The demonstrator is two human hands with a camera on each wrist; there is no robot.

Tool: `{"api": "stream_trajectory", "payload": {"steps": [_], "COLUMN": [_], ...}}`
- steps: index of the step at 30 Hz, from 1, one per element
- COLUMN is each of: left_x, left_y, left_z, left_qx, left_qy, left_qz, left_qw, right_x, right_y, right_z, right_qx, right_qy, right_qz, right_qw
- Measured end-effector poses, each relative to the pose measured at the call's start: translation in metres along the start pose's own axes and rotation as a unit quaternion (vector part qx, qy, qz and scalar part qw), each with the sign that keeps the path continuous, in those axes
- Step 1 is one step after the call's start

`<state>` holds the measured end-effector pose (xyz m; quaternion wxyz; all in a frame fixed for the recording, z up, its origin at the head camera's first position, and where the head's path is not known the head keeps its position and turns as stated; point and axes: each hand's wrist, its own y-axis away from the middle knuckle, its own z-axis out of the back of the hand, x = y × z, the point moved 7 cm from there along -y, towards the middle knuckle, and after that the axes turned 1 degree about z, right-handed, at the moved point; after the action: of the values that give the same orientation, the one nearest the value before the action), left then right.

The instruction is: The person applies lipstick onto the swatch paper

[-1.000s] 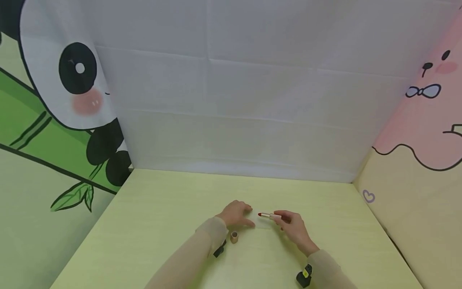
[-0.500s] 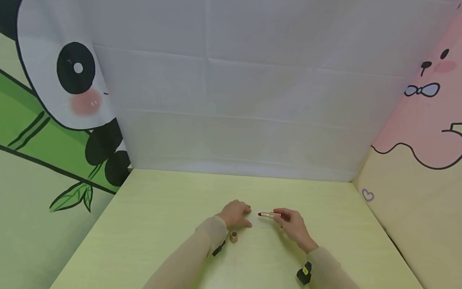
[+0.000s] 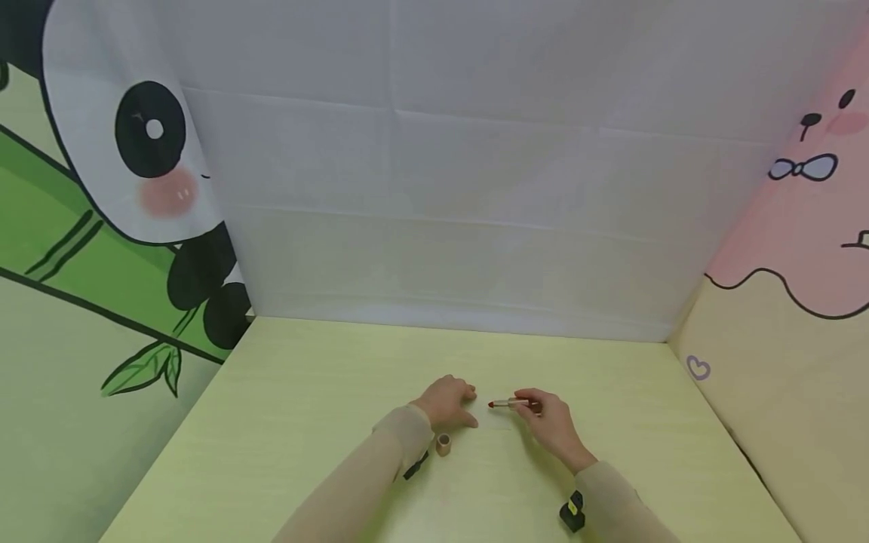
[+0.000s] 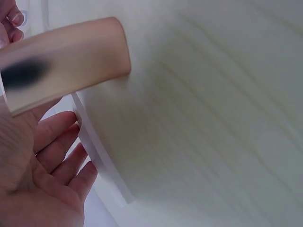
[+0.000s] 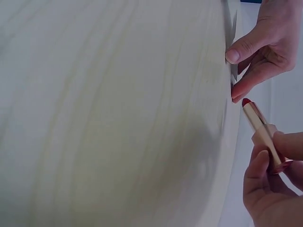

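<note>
My right hand (image 3: 553, 430) holds an uncapped lipstick (image 3: 508, 403) between thumb and fingers. Its red tip points left, towards my other hand, and appears just above the table. In the right wrist view the lipstick (image 5: 259, 124) has a gold-coloured tube with the red bullet turned out. My left hand (image 3: 448, 401) rests on a small pale sheet (image 3: 498, 421), thumb and fingers spread apart. Up close in the left wrist view, its fingers touch the sheet's edge (image 4: 102, 161). The lipstick's cap (image 3: 443, 445) stands upright, mouth up, beside my left wrist.
A pale yellow table (image 3: 326, 377) spreads around both hands. Behind it hangs a white sheet wall (image 3: 434, 226). Painted panels stand on the left (image 3: 156, 226) and right (image 3: 781, 332). Dark wrist cameras (image 3: 572, 513) sit under the sleeves.
The head view has shifted slightly. Both hands keep nearly the same places, and the lipstick stays in my right hand, a little apart from the left.
</note>
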<state>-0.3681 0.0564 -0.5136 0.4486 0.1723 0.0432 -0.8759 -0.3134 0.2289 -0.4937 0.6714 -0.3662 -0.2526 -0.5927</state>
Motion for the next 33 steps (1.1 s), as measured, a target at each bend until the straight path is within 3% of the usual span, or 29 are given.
{"api": "stream_trajectory", "payload": {"steps": [18, 33], "left_x": [0.0007, 0.0000], "left_y": [-0.0038, -0.0024], "left_z": [-0.0023, -0.0024], "left_qx": [-0.002, 0.004], "left_qy": [-0.017, -0.022], "left_qz": [-0.018, -0.007], "left_qw": [0.9997, 0.9997], "right_x": [0.0004, 0.0058], "right_y": [-0.0059, -0.0055], "right_z": [-0.0041, -0.0069], "right_qx": [-0.010, -0.016], "right_qy": [0.038, 0.060], "right_qz": [0.043, 0.055], "right_qw": [0.9983, 0.9965]}}
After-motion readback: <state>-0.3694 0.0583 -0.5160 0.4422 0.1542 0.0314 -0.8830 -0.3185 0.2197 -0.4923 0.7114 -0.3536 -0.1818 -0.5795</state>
